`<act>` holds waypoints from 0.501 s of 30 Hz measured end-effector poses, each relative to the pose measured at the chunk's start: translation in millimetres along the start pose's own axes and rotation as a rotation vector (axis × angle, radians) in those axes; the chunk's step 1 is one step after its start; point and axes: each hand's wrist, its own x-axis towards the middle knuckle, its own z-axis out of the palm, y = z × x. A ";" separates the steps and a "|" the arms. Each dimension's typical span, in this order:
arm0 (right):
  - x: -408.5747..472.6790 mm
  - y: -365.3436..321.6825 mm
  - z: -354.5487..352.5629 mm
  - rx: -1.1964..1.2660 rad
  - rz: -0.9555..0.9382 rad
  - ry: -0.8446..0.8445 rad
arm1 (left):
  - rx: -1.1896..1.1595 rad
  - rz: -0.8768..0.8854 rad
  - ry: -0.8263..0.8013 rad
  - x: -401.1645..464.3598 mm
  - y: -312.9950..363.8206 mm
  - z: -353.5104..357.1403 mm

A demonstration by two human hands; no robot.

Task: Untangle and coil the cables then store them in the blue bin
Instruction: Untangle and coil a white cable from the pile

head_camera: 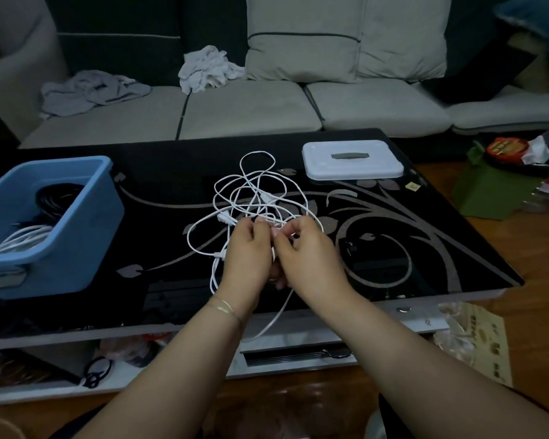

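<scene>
While tangled white cables (251,198) sprawl mid-tabletop (425,248), I see left hand (248,251) and right hand (308,258) side by side, both pinching strands at knot. Blue bin (76,248) sits far left, holding coiled black and white cables.

No lettering is legible in this view. Printed marks appear on three things — a red-orange lid (501,147) at far right, a small yellow sticker (412,186) on the surface (171,166) beside the white lid (351,160), and a yellowish packet (485,340) on the floor — all too blurred to read.
</scene>
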 end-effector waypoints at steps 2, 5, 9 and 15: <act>-1.2 -0.9 -0.8 0.064 0.031 -0.070 | 0.057 0.014 0.009 3.4 -1.1 -2.1; 1.3 -1.7 -5.8 0.028 0.026 -0.125 | 0.213 0.086 0.032 6.8 -1.8 -5.6; 10.8 2.1 -12.0 -0.101 0.013 -0.104 | 0.331 0.151 0.034 10.5 -2.6 -9.9; 3.2 -1.5 -14.2 -0.084 -0.125 -0.050 | 0.339 0.131 0.010 11.7 -2.2 -12.9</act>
